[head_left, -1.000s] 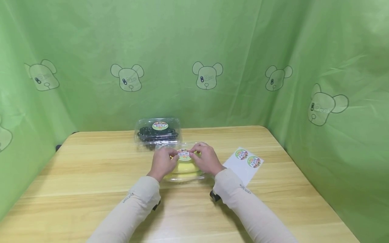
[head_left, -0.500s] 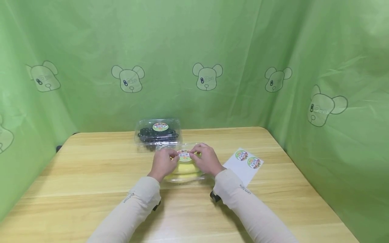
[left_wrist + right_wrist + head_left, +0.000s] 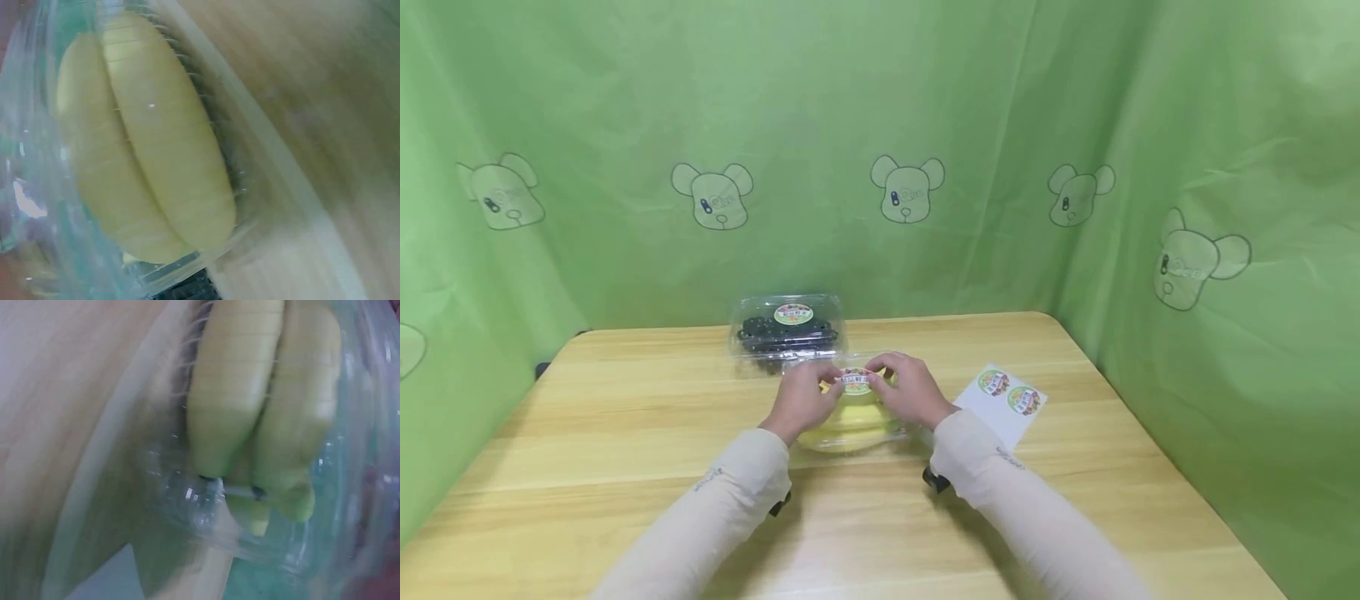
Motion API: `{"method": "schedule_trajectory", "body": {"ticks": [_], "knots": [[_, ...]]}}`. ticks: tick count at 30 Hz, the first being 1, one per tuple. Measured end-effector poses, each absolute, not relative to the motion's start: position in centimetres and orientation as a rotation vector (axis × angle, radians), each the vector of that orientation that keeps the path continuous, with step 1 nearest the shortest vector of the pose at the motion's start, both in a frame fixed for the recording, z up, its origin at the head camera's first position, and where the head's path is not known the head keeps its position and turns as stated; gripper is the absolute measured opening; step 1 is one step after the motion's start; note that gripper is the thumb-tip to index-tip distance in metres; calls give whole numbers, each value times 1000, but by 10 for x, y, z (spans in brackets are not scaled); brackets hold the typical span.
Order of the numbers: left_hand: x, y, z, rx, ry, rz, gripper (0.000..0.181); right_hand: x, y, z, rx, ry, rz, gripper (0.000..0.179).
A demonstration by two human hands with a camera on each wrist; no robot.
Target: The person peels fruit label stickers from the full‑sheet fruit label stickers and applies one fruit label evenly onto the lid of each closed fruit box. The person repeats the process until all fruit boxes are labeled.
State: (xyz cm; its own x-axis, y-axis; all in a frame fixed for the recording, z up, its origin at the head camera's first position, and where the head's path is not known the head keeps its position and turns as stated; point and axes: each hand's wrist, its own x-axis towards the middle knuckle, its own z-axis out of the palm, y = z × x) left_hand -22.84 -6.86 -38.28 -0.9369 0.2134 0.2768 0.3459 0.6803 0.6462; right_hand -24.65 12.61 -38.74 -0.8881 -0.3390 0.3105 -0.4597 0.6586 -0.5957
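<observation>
Both hands meet over a clear plastic clamshell box (image 3: 891, 435) near the middle of the table. Between them is a round fruit sticker (image 3: 855, 383) with a green and white print. My left hand (image 3: 802, 400) pinches its left edge, and my right hand (image 3: 913, 392) pinches the right edge, close over the lid. Yellow bananas (image 3: 169, 137) lie inside the box, showing through its ribbed side. From the right wrist, the greenish ends of the bananas (image 3: 234, 381) show behind the plastic. The fingers themselves are mostly outside both wrist views.
Behind the hands, to the left, stands another clear box with dark fruit (image 3: 786, 333), a similar sticker on its lid. A white sheet (image 3: 996, 417) bearing two round stickers lies right of the right hand. Green curtains (image 3: 820, 150) surround the wooden table (image 3: 625, 417).
The hands keep their pinch on the sticker and stay nearly in place over the lid. The head view has shifted slightly.
</observation>
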Motion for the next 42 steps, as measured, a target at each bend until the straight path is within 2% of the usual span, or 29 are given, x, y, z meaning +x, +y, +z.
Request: {"method": "schedule_trajectory", "body": {"ticks": [11, 24, 31, 42], "knots": [[-211, -75, -368, -273, -2571, -1336, 48, -232, 145, -381, 540, -2569, 1275, 33], [-176, -93, -391, 261, -2391, -1891, 76, -198, 150, -405, -11, -2428, 1806, 56], [-169, -92, -395, 325, -2371, -2119, 70, -196, 144, -414, -125, -2425, 1951, 57], [-167, -88, -402, 285, -2400, -2175, 73, -195, 136, -418, -140, -2411, 1998, 60]]}}
